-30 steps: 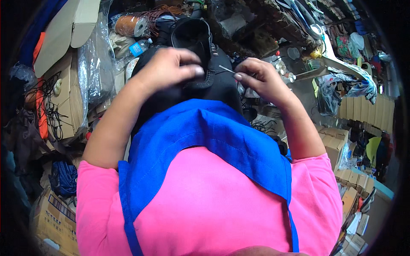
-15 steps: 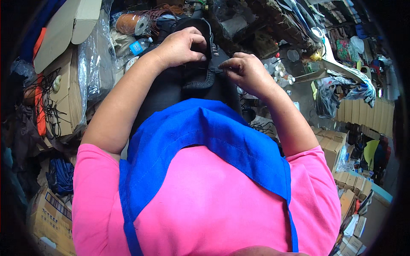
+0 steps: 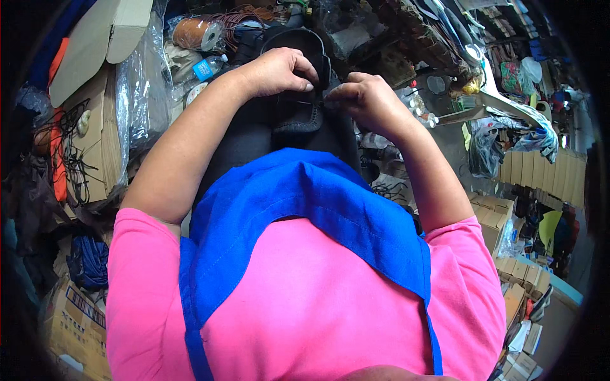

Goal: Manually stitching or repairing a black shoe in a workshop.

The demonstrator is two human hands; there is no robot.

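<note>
A black shoe (image 3: pixel 298 120) with a row of stitches along its edge lies across my dark-trousered thighs. My left hand (image 3: pixel 283 71) is closed over its left side, fingers curled and the thumb near the opening. To the right of the shoe, my right hand (image 3: pixel 367 101) pinches thumb and forefinger together close to the stitched edge. Whatever sits between those fingertips is too small and dark to make out. A thin light line, perhaps thread, crosses the shoe between the hands.
On the left stand an opened cardboard box (image 3: pixel 95 57), clear plastic wrapping (image 3: pixel 143 95), a bottle with a blue label (image 3: pixel 210 66) and an orange spool (image 3: pixel 196 33). Small white bottles (image 3: pixel 427 118) and a pale metal stand (image 3: pixel 486 95) are at the right.
My left hand has shifted slightly right and down over the shoe. The right hand keeps its pinch near the edge, and the shoe has tilted a little.
</note>
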